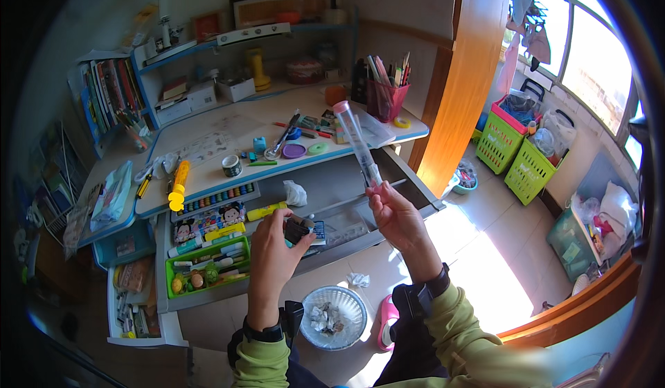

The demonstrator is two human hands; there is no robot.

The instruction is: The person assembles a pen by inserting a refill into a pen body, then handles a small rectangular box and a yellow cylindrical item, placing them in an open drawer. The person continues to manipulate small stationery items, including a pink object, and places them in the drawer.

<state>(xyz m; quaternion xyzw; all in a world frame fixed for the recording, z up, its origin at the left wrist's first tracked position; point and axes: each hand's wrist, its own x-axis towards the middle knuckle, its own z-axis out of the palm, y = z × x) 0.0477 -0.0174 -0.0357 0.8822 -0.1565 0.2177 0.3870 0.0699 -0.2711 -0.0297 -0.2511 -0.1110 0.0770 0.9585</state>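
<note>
My right hand [398, 218] pinches the lower end of a long clear plastic tube [355, 138] with a pinkish end. The tube stands tilted above the drawer, with something whitish inside near my fingers. Between the thumb and fingers of my left hand [271, 249] is a small dark, blocky object [296, 229]; its kind is not clear. Both hands are over the open desk drawer [332, 211]. In it are a green tray [208, 267] of pens and small toys, a cartoon-printed case [208, 223], yellow markers [265, 211] and a crumpled tissue [296, 192].
On the desk [208, 145] lie a magnifying glass [282, 137], a purple lid [294, 151], a small jar [232, 165] and a pink pen holder [386, 100]. Below, a waste basket [334, 319] stands on the floor. Green crates [500, 138] are at the right.
</note>
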